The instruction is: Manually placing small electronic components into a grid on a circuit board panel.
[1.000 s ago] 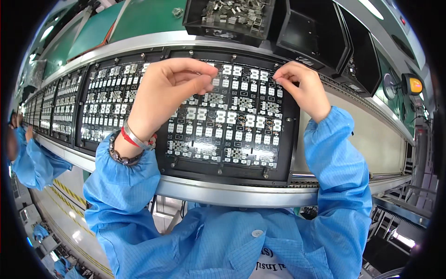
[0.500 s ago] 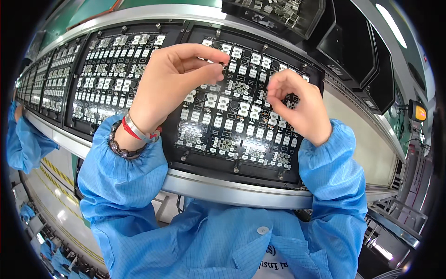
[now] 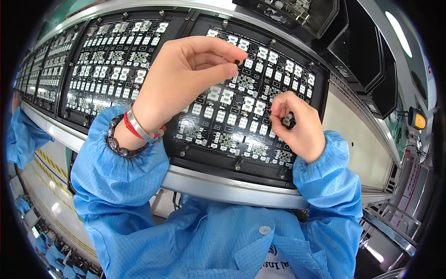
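Between the thumb and index finger of my left hand is a small black part, held above the upper middle of a circuit board panel. The panel lies in a black tray and carries rows of white rectangular parts and some round black ones. My right hand hovers over the panel's right half with its fingers curled and thumb drawn toward the index finger. Something tiny and dark shows at those fingertips, too small to name. Both wrists come out of blue sleeves.
More trays of similar panels run off to the left along a metal rail. At the back right stand black bins, one with loose metallic parts. A pale belt extends to the right. Another person's blue sleeve shows at far left.
My left hand has moved slightly right, and the black part in its pinch now shows. My right hand has come down a little toward me, fingertips closer together.
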The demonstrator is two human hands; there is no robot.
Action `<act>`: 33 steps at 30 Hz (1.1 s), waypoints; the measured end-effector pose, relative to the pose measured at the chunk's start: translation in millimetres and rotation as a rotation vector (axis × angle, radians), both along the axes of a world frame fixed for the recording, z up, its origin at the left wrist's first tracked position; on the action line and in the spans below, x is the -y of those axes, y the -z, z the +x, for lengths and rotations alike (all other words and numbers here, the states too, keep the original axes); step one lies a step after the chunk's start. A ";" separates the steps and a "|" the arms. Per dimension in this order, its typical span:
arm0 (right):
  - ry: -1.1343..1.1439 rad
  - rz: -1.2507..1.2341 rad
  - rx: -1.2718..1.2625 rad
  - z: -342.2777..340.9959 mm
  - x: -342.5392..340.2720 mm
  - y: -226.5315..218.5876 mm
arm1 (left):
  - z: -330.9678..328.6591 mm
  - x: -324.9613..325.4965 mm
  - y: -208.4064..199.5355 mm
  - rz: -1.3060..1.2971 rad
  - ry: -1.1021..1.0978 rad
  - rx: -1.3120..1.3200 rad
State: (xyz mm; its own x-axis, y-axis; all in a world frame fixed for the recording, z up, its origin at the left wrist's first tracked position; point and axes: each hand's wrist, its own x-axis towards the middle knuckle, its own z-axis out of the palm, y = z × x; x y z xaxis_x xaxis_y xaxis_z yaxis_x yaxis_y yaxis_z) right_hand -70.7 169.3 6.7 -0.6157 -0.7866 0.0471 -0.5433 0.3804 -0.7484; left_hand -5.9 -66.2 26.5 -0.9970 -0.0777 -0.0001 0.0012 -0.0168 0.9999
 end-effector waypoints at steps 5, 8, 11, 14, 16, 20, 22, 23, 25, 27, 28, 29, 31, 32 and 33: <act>-0.025 -0.009 -0.204 -3.5 -3.1 -8.2 | -1.0 -11.3 6.6 0.049 0.078 0.069; 0.253 -0.203 -0.364 -33.7 -24.8 -46.4 | 7.6 -19.0 11.9 0.036 0.128 0.098; 0.661 -0.346 -0.479 -93.9 -91.0 -74.7 | 4.3 -35.5 9.6 -0.008 0.201 0.084; 0.794 -0.342 -0.511 -179.3 -173.9 -65.5 | 2.4 -47.9 12.4 -0.061 0.230 0.052; 0.758 -0.245 -0.358 -229.1 -220.9 -45.6 | -0.9 -52.7 15.5 -0.222 0.230 -0.007; 0.535 0.115 0.056 -267.4 -243.0 12.2 | -8.1 -60.6 19.1 -0.615 0.189 -0.173; 0.481 0.172 -0.137 -236.9 -204.9 16.0 | -8.6 -63.3 24.7 -0.652 0.182 -0.183; 0.546 0.097 -0.126 -233.1 -201.0 18.1 | -9.5 -64.1 28.1 -0.726 0.149 -0.247; 0.558 0.127 -0.158 -233.9 -204.7 18.3 | -10.5 -65.9 28.5 -0.803 0.125 -0.300; 0.537 0.196 -0.234 -240.9 -207.0 16.0 | -9.4 -66.9 25.8 -0.847 0.131 -0.308; 0.526 0.233 -0.272 -245.1 -209.1 15.1 | -9.2 -67.7 24.7 -0.879 0.121 -0.317; 0.514 0.275 -0.312 -248.8 -212.2 15.0 | -9.2 -69.5 23.2 -0.894 0.130 -0.335; 0.506 0.284 -0.366 -253.8 -219.7 19.5 | -9.7 -72.3 23.5 -0.919 0.139 -0.345; 0.513 0.283 -0.361 -250.3 -218.3 18.5 | -9.6 -72.9 24.1 -0.940 0.132 -0.352; 0.520 0.310 -0.383 -248.7 -215.5 16.7 | -10.0 -73.0 24.4 -0.953 0.137 -0.363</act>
State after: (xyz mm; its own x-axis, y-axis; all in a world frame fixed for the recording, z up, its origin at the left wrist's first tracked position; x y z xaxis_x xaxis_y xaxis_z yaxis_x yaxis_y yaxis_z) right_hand -319.3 384.8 -10.0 -0.8995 -0.4076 0.1573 -0.4366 0.8260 -0.3566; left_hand -15.9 6.8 2.1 -0.9248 0.2271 0.3052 0.3642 0.7603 0.5379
